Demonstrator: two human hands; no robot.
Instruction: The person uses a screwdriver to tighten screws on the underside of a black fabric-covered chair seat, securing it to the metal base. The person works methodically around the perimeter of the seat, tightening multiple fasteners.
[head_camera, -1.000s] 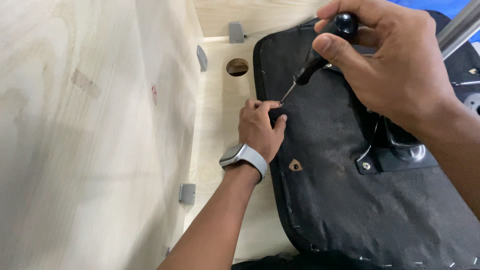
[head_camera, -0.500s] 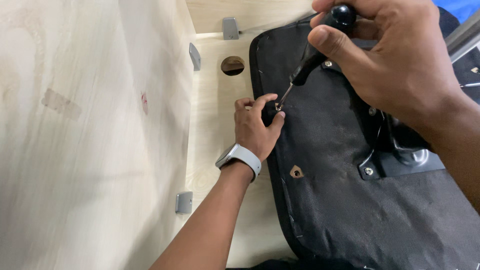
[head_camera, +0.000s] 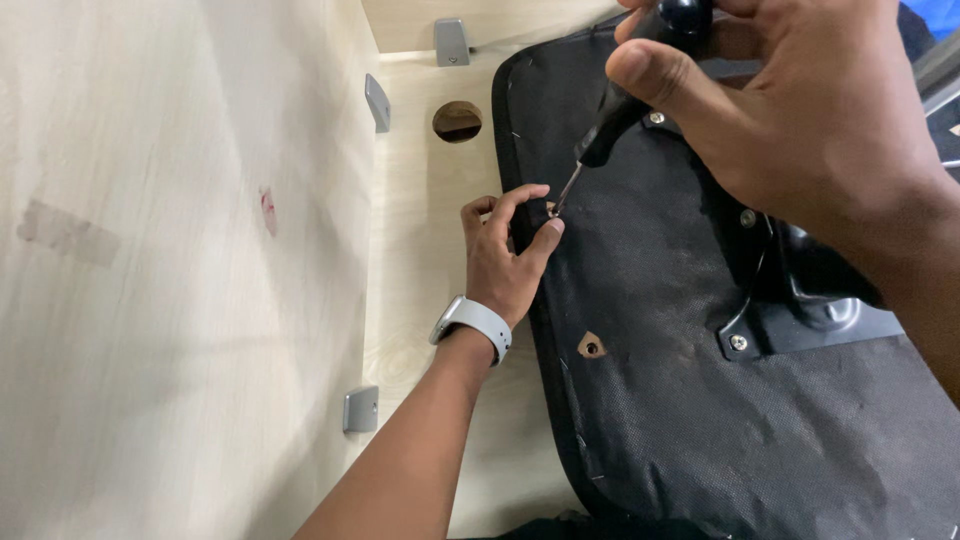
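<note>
A black fabric-covered chair seat underside (head_camera: 680, 380) lies upside down on a pale wooden surface. My right hand (head_camera: 800, 120) grips a black-handled screwdriver (head_camera: 620, 110), its thin tip pointing down at a small screw (head_camera: 551, 209) near the seat's left edge. My left hand (head_camera: 505, 255), with a grey watch on its wrist, pinches that screw between thumb and forefinger at the seat's rim. A small torn hole (head_camera: 591, 346) in the fabric shows wood lower down.
A black metal mounting plate (head_camera: 800, 320) with screws sits on the seat at right. A light wooden panel (head_camera: 180, 270) stands at left with grey corner brackets (head_camera: 360, 410). A round hole (head_camera: 457, 121) is cut in the wooden surface behind.
The view has shifted slightly. My left fingers have opened from a fist into a pinch at the screw, and the screwdriver tip has come down to meet them.
</note>
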